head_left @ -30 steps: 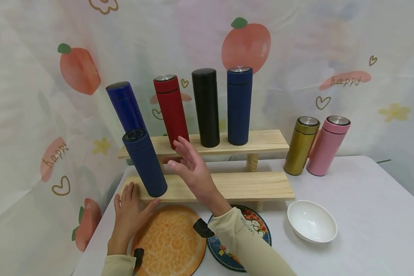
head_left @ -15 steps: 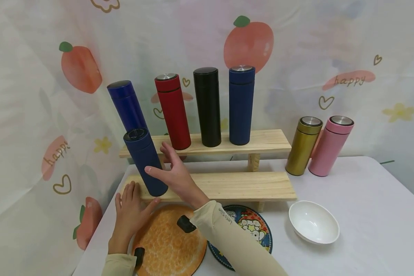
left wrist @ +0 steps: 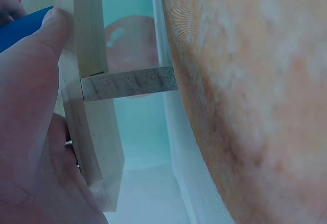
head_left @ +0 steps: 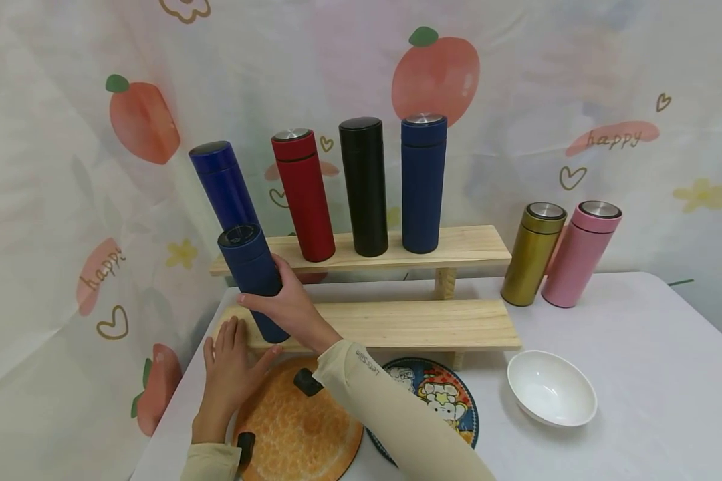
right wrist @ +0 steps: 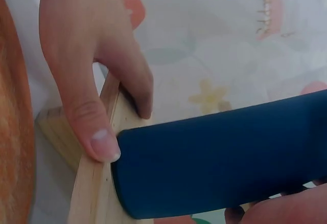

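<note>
Right hand [head_left: 289,308] fingers now wrap navy flask [head_left: 254,280].

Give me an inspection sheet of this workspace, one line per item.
Surface: white table bearing a two-step wooden rack.
Job's things: dark blue flask standing on the lower step.
Clutter: four flasks on the upper step; gold flask and pink flask on the table; white bowl; orange plate; patterned plate.
Grippers: right hand grips the dark blue flask; left hand rests at the lower step's edge.
Cables: nothing seen.
Surroundings: fruit-print curtain.
</note>
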`<state>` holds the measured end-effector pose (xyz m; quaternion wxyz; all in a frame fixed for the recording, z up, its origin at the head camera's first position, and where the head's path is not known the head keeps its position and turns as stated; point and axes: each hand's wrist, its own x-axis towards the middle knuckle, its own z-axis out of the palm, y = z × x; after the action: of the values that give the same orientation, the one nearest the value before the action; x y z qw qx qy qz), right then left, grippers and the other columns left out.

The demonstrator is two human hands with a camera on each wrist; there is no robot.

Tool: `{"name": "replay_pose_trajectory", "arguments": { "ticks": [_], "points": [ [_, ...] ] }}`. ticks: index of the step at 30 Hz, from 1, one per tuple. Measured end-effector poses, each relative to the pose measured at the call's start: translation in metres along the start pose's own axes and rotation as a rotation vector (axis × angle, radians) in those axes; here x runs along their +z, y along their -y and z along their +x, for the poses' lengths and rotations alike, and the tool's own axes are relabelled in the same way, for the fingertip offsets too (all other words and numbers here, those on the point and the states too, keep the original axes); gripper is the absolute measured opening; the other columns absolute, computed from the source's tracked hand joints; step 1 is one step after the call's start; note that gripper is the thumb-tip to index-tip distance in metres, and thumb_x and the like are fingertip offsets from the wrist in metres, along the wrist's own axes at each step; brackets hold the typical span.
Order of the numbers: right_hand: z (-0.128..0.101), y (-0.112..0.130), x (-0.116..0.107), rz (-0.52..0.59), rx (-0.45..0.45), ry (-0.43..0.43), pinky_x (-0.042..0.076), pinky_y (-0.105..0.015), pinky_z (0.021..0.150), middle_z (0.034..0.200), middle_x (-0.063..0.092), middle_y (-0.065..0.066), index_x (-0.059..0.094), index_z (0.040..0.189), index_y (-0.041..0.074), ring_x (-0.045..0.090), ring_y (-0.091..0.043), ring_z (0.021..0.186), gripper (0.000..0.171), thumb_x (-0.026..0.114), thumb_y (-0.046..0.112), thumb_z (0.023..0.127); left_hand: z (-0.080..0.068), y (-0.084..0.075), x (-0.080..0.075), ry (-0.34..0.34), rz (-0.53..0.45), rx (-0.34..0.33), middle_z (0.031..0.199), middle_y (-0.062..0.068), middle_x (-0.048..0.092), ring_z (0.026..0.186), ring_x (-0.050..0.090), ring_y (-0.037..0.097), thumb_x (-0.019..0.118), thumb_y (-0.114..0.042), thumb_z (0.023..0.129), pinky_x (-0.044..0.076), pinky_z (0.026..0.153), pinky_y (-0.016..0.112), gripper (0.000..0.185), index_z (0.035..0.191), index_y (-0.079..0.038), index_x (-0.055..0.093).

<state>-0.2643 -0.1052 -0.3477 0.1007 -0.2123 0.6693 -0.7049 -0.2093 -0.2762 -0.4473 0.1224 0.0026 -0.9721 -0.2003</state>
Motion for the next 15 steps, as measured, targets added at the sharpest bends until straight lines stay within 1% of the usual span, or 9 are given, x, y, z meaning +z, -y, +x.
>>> {"name": "replay_pose_trajectory", "arguments": {
  "ticks": [5,9,15],
  "points": [
    [0.0060,-0.0015,0.0011,-0.014,0.013,-0.005,0.040,-0.062,0.116,0.156,0.053,-0.003,0.032,0.167,0.025,0.058,-0.029,0.135,0.087,0.081,0.033,0.096,0.0006,-0.0011,0.0007,0.001,-0.002,-0.004,0.172,0.032,0.017,0.160,0.009,0.048,0.062,-0.065,0.102,-0.006,0.123,0.068,0.108,0.163,0.014,0.022],
    [0.0085,-0.0056,0.0006,-0.013,0.019,-0.007,0.040,-0.061,0.116,0.153,0.055,-0.004,0.034,0.166,0.023,0.059,-0.028,0.134,0.083,0.081,0.031,0.097,0.0010,-0.0006,0.0032,0.003,0.010,-0.009,0.172,0.032,0.017,0.160,0.010,0.048,0.061,-0.067,0.101,-0.005,0.123,0.068,0.109,0.163,0.014,0.023],
    [0.0096,-0.0082,-0.0042,-0.038,-0.010,0.011,0.042,-0.060,0.115,0.152,0.057,-0.002,0.036,0.165,0.024,0.060,-0.027,0.133,0.080,0.080,0.033,0.098,0.0011,0.0014,0.0031,-0.013,0.009,0.003,0.171,0.034,0.020,0.159,0.011,0.050,0.061,-0.068,0.100,-0.004,0.122,0.069,0.110,0.162,0.016,0.025]
  ]
}}
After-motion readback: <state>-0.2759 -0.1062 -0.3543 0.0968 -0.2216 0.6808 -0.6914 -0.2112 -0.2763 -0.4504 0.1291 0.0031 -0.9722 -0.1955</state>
